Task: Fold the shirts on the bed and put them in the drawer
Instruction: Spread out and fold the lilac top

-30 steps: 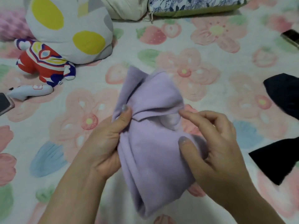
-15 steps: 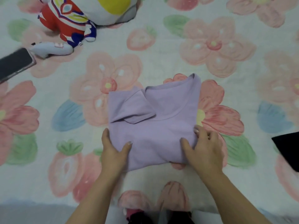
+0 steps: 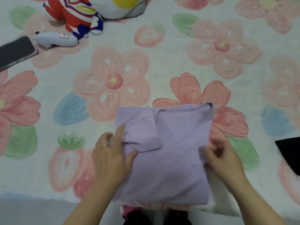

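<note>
A lavender shirt, folded into a rough square with one sleeve flap laid across its top left, lies flat on the flowered bed sheet close to the bed's near edge. My left hand rests on the shirt's left edge, with straight fingers on the sleeve flap and the thumb on the cloth. My right hand is blurred at the shirt's right edge, and its curled fingers grip the cloth there. A black garment pokes in at the right border. No drawer is in view.
A red, white and blue plush toy and a spotted cushion lie at the top left. A dark phone sits at the left border. The bed's near edge runs along the bottom, with grey floor below.
The shirt went from held up and bunched to lying flat, then slid nearer the bed's edge. My left hand moved up onto the sleeve flap, and my right hand shifted along the right edge.
</note>
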